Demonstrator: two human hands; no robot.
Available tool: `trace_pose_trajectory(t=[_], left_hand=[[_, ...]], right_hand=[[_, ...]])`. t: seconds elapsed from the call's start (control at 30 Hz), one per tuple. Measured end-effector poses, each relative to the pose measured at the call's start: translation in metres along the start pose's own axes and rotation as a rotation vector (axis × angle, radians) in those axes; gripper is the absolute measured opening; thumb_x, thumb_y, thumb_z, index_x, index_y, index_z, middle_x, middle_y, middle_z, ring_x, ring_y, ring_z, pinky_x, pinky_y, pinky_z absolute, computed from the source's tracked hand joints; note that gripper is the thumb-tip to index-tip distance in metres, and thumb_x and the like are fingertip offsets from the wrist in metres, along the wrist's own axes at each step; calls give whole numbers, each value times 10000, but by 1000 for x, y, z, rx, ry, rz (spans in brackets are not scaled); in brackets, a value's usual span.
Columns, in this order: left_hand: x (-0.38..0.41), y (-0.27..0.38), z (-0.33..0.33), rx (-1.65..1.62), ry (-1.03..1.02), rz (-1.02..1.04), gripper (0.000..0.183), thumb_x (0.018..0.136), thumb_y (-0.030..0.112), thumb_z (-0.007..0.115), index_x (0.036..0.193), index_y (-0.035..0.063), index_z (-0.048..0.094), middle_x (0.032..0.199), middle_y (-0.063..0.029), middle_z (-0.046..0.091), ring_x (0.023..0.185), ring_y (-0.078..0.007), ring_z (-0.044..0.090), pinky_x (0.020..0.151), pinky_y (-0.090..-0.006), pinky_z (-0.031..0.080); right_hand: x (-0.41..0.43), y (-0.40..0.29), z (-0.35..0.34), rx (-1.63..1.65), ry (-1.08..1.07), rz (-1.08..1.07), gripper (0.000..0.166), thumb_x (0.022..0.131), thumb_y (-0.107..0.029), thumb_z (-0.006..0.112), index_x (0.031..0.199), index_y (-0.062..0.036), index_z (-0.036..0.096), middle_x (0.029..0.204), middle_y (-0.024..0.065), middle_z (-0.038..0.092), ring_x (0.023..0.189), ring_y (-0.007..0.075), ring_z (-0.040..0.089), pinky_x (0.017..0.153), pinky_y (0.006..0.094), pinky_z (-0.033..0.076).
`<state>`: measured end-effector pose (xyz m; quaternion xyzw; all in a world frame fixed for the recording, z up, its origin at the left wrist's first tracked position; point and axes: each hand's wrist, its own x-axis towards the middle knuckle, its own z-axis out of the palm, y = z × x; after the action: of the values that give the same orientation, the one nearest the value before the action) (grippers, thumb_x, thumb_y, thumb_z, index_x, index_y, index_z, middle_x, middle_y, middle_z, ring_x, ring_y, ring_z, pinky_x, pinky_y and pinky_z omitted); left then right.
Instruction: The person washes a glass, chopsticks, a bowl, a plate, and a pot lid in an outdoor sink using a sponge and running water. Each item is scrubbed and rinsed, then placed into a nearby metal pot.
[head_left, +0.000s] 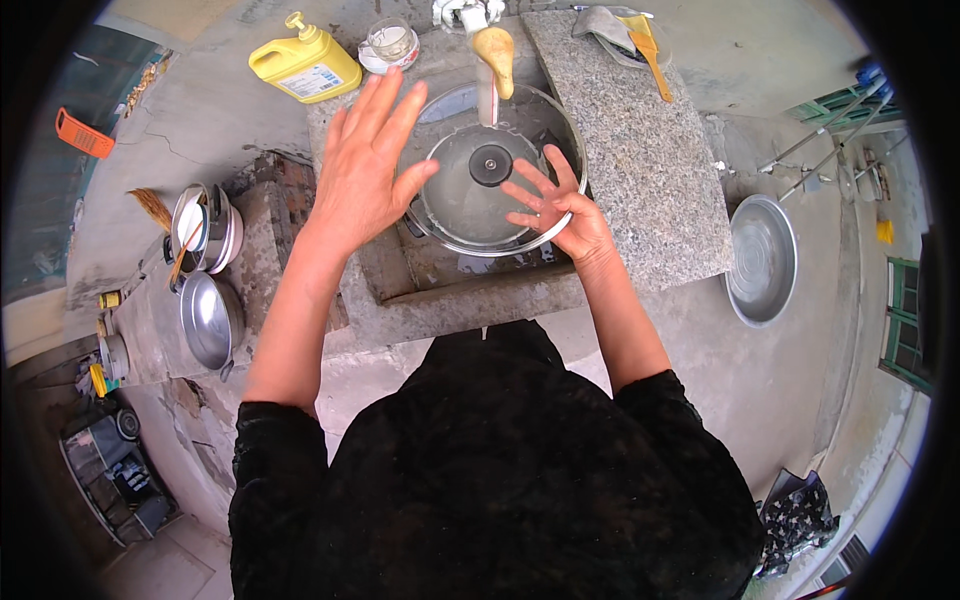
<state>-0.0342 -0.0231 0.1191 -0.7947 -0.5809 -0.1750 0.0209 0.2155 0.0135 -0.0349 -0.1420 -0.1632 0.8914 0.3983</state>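
Note:
A round glass pot lid (465, 206) with a steel rim and a black knob (490, 165) is before me, over the concrete sink (480, 296). My right hand (562, 210) grips its right edge, thumb over the rim and spread fingers seen through the glass. Raised at the lid's left, my left hand (367, 165) is empty with its fingers apart. From the tap (472, 16) a clear tube (487, 97) with a red line hangs towards the lid's far side. A yellowish pear-shaped thing (495, 58) is by the tap.
On the far ledge are a yellow pump jug (307, 67) and a glass bowl (390, 41). A granite slab (637, 165) to the right bears a yellow spatula (651, 56). Stacked pots (217, 232) and a steel wok (211, 319) sit left; a metal basin (761, 259) is at right.

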Motion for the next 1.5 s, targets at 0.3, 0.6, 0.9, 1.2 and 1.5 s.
trace_pose_trajectory(t=[0.3,0.6,0.9,1.2,1.5], left_hand=[[119,36,-3,397,-198,645,412,687,411,657,957,109,585,956,-68,527,935,-212,508,737,-370,433],[118,34,36,299,406,657,349,606,404,692,495,132,503,551,25,420,604,-147,473,507,-273,367],[113,37,36,311,343,546,319,653,417,672,572,128,564,623,6,490,682,-171,507,575,-288,397],[33,-14,54,-838,346,-493,389,916,239,465,1256,53,431,1202,-94,514,1061,-175,506,862,-307,405],[-18,29,102,-1557,-41,-939,249,853,66,470,1096,33,513,1034,-80,572,808,-191,637,555,-261,495]], right_hand=[[2,-8,5,54,-54,-83,837,651,-39,526,1387,-310,231,1407,168,272,1255,440,297,901,606,346],[1,-11,15,40,37,-177,854,638,3,506,1383,-312,231,1411,160,263,1266,420,290,908,605,342],[-10,-18,15,42,92,-262,862,623,6,514,1374,-309,234,1420,169,245,1281,424,268,923,632,321],[-25,-14,-20,252,19,-243,707,605,-27,504,1270,-265,483,1410,162,298,1301,448,212,959,661,278],[-36,-5,-36,221,17,-190,788,606,27,492,1340,-235,372,1434,170,231,1315,442,175,932,686,291]])
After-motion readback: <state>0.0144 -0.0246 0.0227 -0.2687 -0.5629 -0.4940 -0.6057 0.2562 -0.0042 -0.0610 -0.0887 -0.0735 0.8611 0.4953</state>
